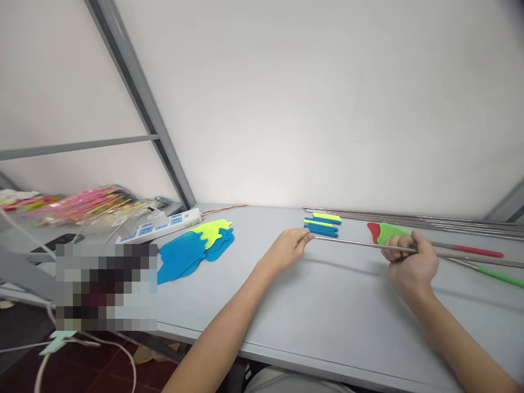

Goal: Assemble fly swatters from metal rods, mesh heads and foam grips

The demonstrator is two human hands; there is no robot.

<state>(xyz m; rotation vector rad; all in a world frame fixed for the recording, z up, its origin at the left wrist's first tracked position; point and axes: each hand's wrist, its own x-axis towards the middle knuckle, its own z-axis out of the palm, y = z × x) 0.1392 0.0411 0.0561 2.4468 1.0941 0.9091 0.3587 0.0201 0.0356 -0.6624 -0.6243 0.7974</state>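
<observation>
A thin metal rod (pixel 352 241) runs level above the table, held in both hands. My left hand (pixel 290 244) pinches its left end between thumb and fingers. Farther along, my right hand (pixel 411 256) is wrapped round the rod with the palm turned up. Just behind my left hand lie several blue and yellow grip sleeves (pixel 321 228). Beyond my right hand rest a green fly swatter head (pixel 388 232) and a red one (pixel 372 231), partly hidden; a red handle (pixel 477 250) and a green handle (pixel 499 275) extend to the right.
Blue mesh swatter heads (pixel 182 254) and yellow ones (pixel 213 232) are piled at the left. A white power strip (pixel 164 226) lies behind them. Several metal rods (pixel 426 221) lie along the wall. Plastic-wrapped pink items (pixel 88 206) and cables sit far left, near a metal frame post (pixel 141 103).
</observation>
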